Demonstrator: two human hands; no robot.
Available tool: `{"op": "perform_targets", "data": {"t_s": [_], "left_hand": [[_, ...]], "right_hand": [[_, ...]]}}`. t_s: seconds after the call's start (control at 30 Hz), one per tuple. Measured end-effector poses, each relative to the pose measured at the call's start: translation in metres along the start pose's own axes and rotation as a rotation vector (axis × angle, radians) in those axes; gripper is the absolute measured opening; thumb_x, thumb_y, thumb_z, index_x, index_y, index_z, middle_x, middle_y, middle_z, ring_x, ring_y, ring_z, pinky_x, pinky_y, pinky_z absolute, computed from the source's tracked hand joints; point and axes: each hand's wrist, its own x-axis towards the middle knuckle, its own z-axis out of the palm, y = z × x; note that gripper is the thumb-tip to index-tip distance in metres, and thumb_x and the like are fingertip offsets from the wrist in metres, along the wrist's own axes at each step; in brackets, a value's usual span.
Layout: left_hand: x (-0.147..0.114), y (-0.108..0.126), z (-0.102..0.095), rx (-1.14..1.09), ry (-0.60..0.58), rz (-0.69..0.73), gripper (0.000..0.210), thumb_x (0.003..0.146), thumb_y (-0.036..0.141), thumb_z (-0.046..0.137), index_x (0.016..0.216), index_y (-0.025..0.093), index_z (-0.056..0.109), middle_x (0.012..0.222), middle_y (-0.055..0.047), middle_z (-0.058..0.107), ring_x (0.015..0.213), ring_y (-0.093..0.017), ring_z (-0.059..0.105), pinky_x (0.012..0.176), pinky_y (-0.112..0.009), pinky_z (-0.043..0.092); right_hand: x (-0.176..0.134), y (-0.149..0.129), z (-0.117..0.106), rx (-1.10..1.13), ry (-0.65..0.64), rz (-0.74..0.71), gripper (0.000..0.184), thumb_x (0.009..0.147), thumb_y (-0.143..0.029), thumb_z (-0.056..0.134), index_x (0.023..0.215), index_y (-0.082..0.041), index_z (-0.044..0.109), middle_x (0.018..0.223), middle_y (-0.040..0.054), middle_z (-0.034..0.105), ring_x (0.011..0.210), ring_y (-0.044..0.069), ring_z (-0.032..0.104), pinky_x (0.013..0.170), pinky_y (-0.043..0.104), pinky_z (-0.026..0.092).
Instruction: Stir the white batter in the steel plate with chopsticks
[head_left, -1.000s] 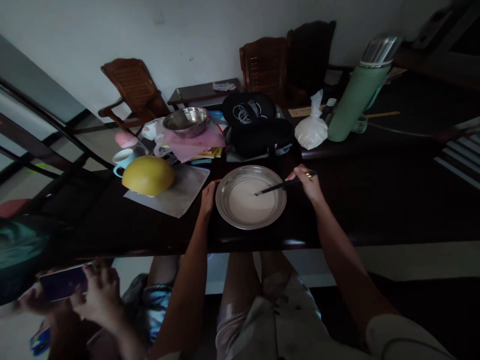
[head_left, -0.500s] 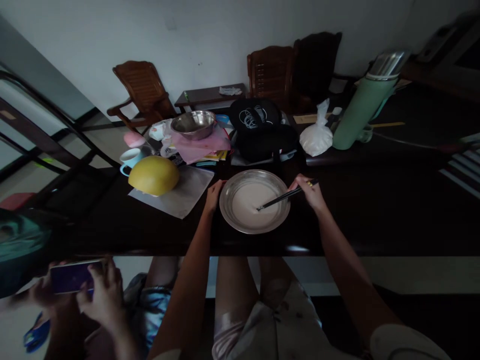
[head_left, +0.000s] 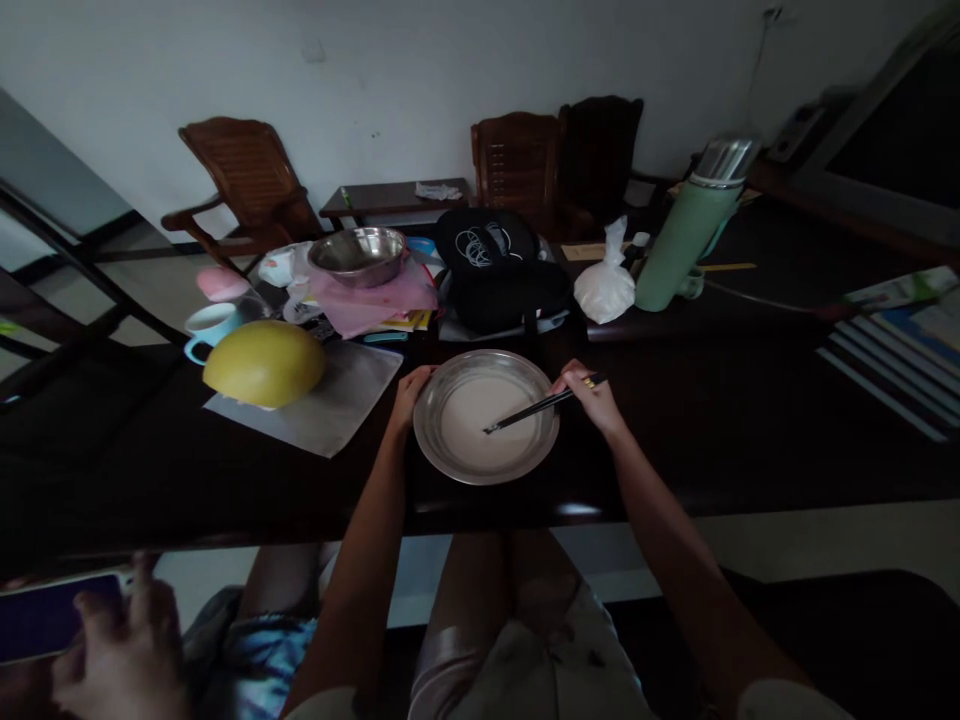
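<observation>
A wide steel bowl [head_left: 427, 440] stands near the front edge of the dark table, holding a smooth off-white liquid [head_left: 487, 410]. My left hand [head_left: 409, 396] grips the bowl's left rim, its fingertips partly hidden behind the metal. On the opposite side, my right hand [head_left: 592, 398] is closed around dark chopsticks [head_left: 534, 408], which slant down to the left with their tips in the liquid. Part of that hand is close to the right rim; whether it touches, I cannot tell.
Left of the bowl, a cut yellow-skinned fruit [head_left: 264, 362] rests on a plastic sheet beside a blue mug [head_left: 213, 328]. Behind are another steel bowl [head_left: 360, 258], a black bag [head_left: 491, 265], a tied bag of white powder [head_left: 604, 288] and a green thermos [head_left: 686, 240]. Someone's hand [head_left: 124, 640] is near a phone [head_left: 60, 617].
The view has turned rightward, so everything appears farther left. My hands keep their holds on the bowl and chopsticks, whose tips stay in the liquid.
</observation>
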Motion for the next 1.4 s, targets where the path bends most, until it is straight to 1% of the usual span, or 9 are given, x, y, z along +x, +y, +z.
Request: {"op": "perform_targets", "data": {"t_s": [0.2, 0.3, 0.43, 0.57, 0.7, 0.87, 1.07, 1.23, 1.4], "left_hand": [[-0.136, -0.001, -0.117, 0.106, 0.128, 0.002, 0.076, 0.085, 0.073, 0.014, 0.085, 0.028, 0.075, 0.141, 0.015, 0.05, 0.135, -0.04, 0.037, 0.08, -0.056, 0.048], [-0.192, -0.041, -0.181, 0.134, 0.403, 0.174, 0.066, 0.083, 0.074, 0.014, 0.095, 0.044, 0.072, 0.14, 0.032, 0.039, 0.146, -0.034, 0.012, 0.101, -0.064, 0.041], [-0.213, -0.099, -0.225, -0.01, 0.405, 0.193, 0.053, 0.084, 0.072, 0.025, 0.134, 0.064, 0.038, 0.141, 0.034, 0.032, 0.148, -0.024, 0.006, 0.124, -0.054, 0.014], [-0.207, -0.116, -0.234, -0.09, 0.351, 0.181, 0.056, 0.087, 0.068, 0.022, 0.143, 0.063, 0.022, 0.142, 0.032, 0.033, 0.148, -0.016, 0.01, 0.126, -0.039, 0.007], [-0.208, -0.112, -0.232, -0.176, 0.454, 0.068, 0.054, 0.089, 0.065, 0.024, 0.142, 0.059, 0.032, 0.14, 0.03, 0.038, 0.148, -0.016, 0.01, 0.126, -0.037, 0.004], [-0.214, -0.108, -0.228, -0.203, 0.471, -0.004, 0.05, 0.088, 0.067, 0.023, 0.138, 0.064, 0.033, 0.139, 0.033, 0.039, 0.148, -0.012, 0.011, 0.126, -0.033, 0.001], [-0.215, -0.097, -0.223, -0.187, 0.517, -0.066, 0.051, 0.086, 0.069, 0.021, 0.137, 0.07, 0.019, 0.14, 0.036, 0.032, 0.148, -0.014, 0.01, 0.126, -0.037, -0.006], [-0.219, -0.097, -0.229, 0.016, 0.432, 0.003, 0.061, 0.08, 0.074, 0.021, 0.14, 0.068, 0.012, 0.141, 0.039, 0.015, 0.149, -0.02, 0.006, 0.127, -0.043, 0.0], [-0.19, -0.05, -0.201, 0.054, 0.356, 0.126, 0.053, 0.083, 0.072, 0.03, 0.135, 0.063, 0.034, 0.142, 0.035, 0.031, 0.148, -0.021, 0.015, 0.125, -0.047, 0.016]], "right_hand": [[0.003, 0.005, 0.003, 0.006, 0.084, -0.148, 0.037, 0.09, -0.05, 0.056, 0.067, -0.024, 0.069, 0.068, 0.002, 0.068, 0.073, 0.019, 0.064, 0.076, 0.034, 0.049], [0.0, 0.006, 0.009, 0.166, 0.197, -0.2, 0.052, 0.094, -0.054, 0.044, 0.056, -0.024, 0.061, 0.059, 0.0018, 0.063, 0.06, 0.017, 0.06, 0.066, 0.034, 0.048], [0.001, -0.001, 0.021, 0.066, -0.026, -0.169, 0.048, 0.09, -0.057, 0.049, 0.06, -0.024, 0.066, 0.064, 0.0038, 0.068, 0.068, 0.021, 0.064, 0.071, 0.037, 0.05], [0.014, -0.008, 0.017, 0.047, 0.017, -0.158, 0.041, 0.089, -0.055, 0.053, 0.065, -0.024, 0.067, 0.074, 0.0031, 0.073, 0.077, 0.021, 0.067, 0.081, 0.037, 0.05], [0.021, -0.013, 0.008, 0.188, 0.092, -0.126, 0.048, 0.092, -0.053, 0.049, 0.056, -0.023, 0.059, 0.055, 0.0007, 0.065, 0.058, 0.018, 0.063, 0.067, 0.033, 0.049], [0.024, -0.019, 0.016, 0.043, -0.215, -0.059, 0.041, 0.088, -0.054, 0.056, 0.066, -0.022, 0.068, 0.07, 0.0031, 0.072, 0.071, 0.019, 0.068, 0.074, 0.033, 0.05], [0.022, -0.006, 0.005, 0.122, 0.104, -0.051, 0.042, 0.089, -0.058, 0.05, 0.078, -0.023, 0.069, 0.054, -0.0005, 0.067, 0.054, 0.018, 0.06, 0.069, 0.034, 0.049], [0.008, -0.003, 0.007, 0.071, -0.154, -0.034, 0.044, 0.091, -0.054, 0.05, 0.07, -0.022, 0.071, 0.069, 0.0035, 0.071, 0.069, 0.019, 0.065, 0.071, 0.032, 0.049], [0.01, -0.005, 0.006, -0.041, -0.034, -0.072, 0.041, 0.09, -0.053, 0.053, 0.072, -0.023, 0.075, 0.08, 0.0038, 0.074, 0.081, 0.02, 0.066, 0.08, 0.033, 0.048]]}}
